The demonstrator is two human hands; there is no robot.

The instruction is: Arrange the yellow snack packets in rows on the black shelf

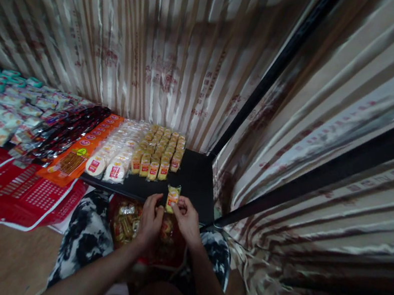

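My right hand (187, 219) pinches a small yellow snack packet (172, 198) and holds it upright just above the front edge of the black shelf (195, 180). My left hand (151, 218) is closed beside it, its fingertips near the packet's lower left; what it holds is hidden. Under both hands a red bag of more packets (127, 224) rests on my lap. Several rows of matching yellow packets (160, 153) stand on the shelf behind.
Left of the yellow rows lie white round packets (113, 155), orange packs (79, 155), dark red packs (66, 132) and pale packets (0, 113). Red printed sheets (21, 193) lie on the wooden floor. Striped curtains and black frame bars (270, 79) close in the back and right.
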